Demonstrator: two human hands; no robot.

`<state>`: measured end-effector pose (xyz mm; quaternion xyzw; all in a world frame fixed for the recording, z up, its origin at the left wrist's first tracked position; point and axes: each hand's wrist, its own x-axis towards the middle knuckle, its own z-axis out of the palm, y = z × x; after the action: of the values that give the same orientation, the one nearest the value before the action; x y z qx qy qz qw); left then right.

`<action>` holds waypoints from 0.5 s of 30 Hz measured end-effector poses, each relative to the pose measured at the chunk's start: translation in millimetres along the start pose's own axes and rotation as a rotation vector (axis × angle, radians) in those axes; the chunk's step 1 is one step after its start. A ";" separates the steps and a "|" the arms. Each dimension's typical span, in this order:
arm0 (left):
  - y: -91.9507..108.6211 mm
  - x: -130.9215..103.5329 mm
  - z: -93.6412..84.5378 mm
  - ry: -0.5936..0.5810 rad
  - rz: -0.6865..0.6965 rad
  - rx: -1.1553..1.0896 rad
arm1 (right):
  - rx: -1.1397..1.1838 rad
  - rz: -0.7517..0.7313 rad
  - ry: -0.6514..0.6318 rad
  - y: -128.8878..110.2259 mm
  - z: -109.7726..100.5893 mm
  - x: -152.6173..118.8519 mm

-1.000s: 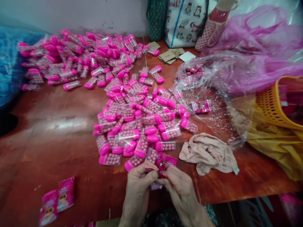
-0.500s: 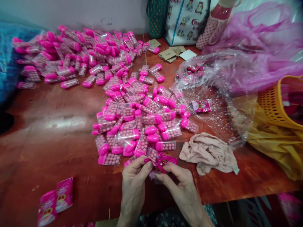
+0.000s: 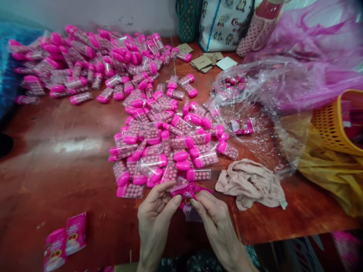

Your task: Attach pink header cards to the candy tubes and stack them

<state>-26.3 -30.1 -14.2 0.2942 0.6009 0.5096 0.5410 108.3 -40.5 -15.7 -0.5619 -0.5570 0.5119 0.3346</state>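
Both of my hands meet low in the centre, at the near side of a pile of clear containers (image 3: 153, 161) with pink caps and small round pink balls inside. My left hand (image 3: 157, 213) pinches a pink printed wrapper (image 3: 187, 189) between thumb and fingers. The thumb and fingers of my right hand (image 3: 215, 219) close on the wrapper's other side. Whether something sits inside it is hidden by the fingers. Two pink printed packets (image 3: 76, 233) lie overlapping at the lower left.
A larger heap of the same containers (image 3: 82, 60) spreads along the wall. To the right lie a crumpled beige cloth (image 3: 251, 183), a clear plastic bag (image 3: 263, 139) with pink wrappers, and a yellow basket (image 3: 326, 122). Cardboard pieces (image 3: 201, 63) and a white bag (image 3: 224, 26) sit at the back.
My left hand has shifted slightly left and its fingers have moved along the wrapper. More of the wrapper's printed face now shows between my hands. The view has shifted a little.
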 end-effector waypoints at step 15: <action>13.9 19.3 -22.1 -0.363 0.464 0.523 | -0.243 -0.211 -0.035 -0.2 -7.7 6.4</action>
<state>-54.7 -14.9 -10.3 0.6353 0.5226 0.3879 0.4157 114.6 -32.7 -14.9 -0.5276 -0.6764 0.4127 0.3063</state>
